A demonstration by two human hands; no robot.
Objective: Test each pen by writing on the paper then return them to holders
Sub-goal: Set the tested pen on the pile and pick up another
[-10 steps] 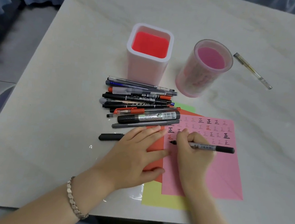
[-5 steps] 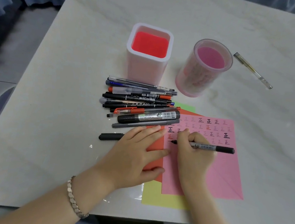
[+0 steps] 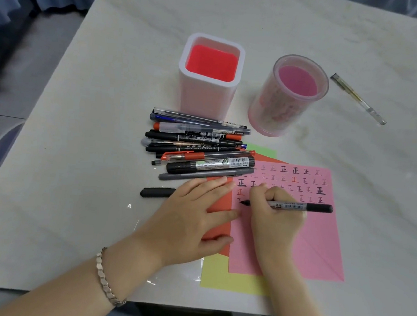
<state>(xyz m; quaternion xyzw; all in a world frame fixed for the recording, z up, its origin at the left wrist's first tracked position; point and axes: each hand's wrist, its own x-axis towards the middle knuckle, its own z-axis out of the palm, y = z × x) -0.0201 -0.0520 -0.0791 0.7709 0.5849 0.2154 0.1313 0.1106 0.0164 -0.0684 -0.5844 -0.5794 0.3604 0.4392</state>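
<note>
Head view: our left hand, fingers spread, pins the paper stack against sliding; our right hand pinches the black marker to write.

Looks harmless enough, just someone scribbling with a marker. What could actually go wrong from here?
The right hand rests on the pink paper while writing with the marker, so fresh ink might smear. What looks like its black cap lies loose by the left hand and could be nudged away. Most pens lie in one pile, so tested and untested ones may get mixed.
</note>
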